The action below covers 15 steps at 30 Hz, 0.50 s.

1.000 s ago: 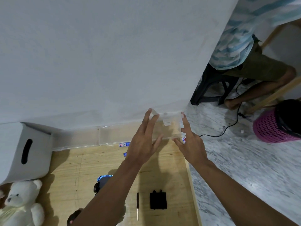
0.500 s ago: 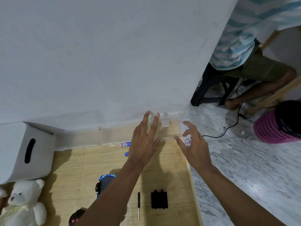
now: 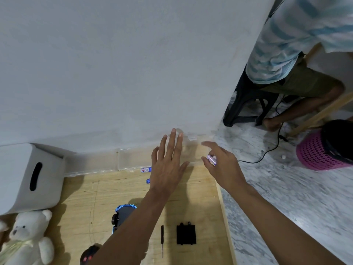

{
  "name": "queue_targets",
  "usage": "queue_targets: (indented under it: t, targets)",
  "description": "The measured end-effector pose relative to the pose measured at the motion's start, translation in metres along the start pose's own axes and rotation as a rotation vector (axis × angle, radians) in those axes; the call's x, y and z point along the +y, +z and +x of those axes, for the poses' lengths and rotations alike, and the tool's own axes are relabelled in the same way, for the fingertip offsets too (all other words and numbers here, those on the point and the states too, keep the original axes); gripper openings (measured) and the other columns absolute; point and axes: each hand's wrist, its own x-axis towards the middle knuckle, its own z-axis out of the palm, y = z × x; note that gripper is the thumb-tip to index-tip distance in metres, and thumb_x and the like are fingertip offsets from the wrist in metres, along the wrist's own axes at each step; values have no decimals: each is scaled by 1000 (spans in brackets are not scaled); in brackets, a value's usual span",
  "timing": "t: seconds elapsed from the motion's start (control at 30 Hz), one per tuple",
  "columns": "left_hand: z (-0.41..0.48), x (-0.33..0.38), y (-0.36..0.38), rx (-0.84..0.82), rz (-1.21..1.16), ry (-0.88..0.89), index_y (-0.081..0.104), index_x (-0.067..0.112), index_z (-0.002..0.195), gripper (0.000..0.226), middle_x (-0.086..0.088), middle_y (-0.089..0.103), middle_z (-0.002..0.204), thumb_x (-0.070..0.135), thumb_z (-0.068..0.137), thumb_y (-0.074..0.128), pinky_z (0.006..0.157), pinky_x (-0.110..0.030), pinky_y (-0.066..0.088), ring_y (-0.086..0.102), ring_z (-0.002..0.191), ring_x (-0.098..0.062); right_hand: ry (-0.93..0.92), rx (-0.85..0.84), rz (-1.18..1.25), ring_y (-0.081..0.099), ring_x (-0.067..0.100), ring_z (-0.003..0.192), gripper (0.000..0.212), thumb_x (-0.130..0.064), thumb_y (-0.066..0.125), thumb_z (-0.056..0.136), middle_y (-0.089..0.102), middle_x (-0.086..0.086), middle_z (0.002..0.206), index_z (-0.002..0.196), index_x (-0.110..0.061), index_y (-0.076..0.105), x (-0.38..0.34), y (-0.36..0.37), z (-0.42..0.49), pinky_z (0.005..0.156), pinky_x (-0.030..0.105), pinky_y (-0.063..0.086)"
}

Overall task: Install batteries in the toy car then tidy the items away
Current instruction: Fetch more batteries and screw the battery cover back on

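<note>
Left hand (image 3: pixel 168 166) flat, fingers spread on the clear box (image 3: pixel 133 159), right hand (image 3: pixel 223 168) pinching a battery (image 3: pixel 211 159), loose battery (image 3: pixel 146 170) marked ABC (rest unreadable) beside the box, toy car (image 3: pixel 121 214) under the left forearm (image 3: pixel 137 219).

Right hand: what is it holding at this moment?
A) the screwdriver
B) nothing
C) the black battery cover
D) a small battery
D: the right hand pinches a small battery in its fingertips, while the screwdriver and the black battery cover lie apart from it on the table.
</note>
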Motion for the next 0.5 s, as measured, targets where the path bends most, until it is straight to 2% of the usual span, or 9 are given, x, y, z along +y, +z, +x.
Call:
queue_targets:
  t: [0.07, 0.13, 0.3, 0.43, 0.5]
  targets:
    - [0, 0, 0, -3, 12, -2, 13, 16, 165, 92, -6, 10, 174, 56, 98, 62, 109, -51, 44, 27, 155, -33, -8, -96, -23, 63, 16, 80, 28, -26, 73, 91, 59, -12, 84, 117, -31, 64, -5, 0, 9, 70, 32, 55]
    - [-1, 0, 1, 1, 17, 1, 14, 16, 165, 92, -7, 10, 173, 56, 98, 62, 109, -51, 45, 28, 155, -33, -17, -208, -77, 64, 19, 85, 22, -29, 70, 92, 64, -9, 89, 113, -29, 65, -12, 0, 23, 73, 34, 55]
    - [-2, 1, 3, -11, 9, -10, 11, 17, 165, 88, -6, 7, 174, 57, 101, 55, 109, -51, 45, 28, 155, -33, -105, -370, -292, 64, 28, 96, 21, -25, 59, 98, 69, 2, 110, 118, -21, 64, -27, 10, 49, 72, 29, 41]
    - [-2, 1, 3, -19, 8, -19, 11, 17, 165, 88, -6, 6, 174, 57, 100, 54, 109, -51, 45, 27, 156, -32, -99, -422, -326, 67, 27, 98, 22, -23, 61, 96, 70, 2, 108, 116, -20, 67, -34, 16, 56, 75, 30, 47]
    - [-1, 2, 2, -24, 2, -22, 10, 17, 165, 87, -6, 5, 174, 58, 101, 53, 110, -51, 44, 25, 156, -32, -84, -424, -308, 67, 28, 98, 23, -20, 62, 95, 69, 4, 106, 117, -20, 67, -37, 15, 59, 74, 28, 44]
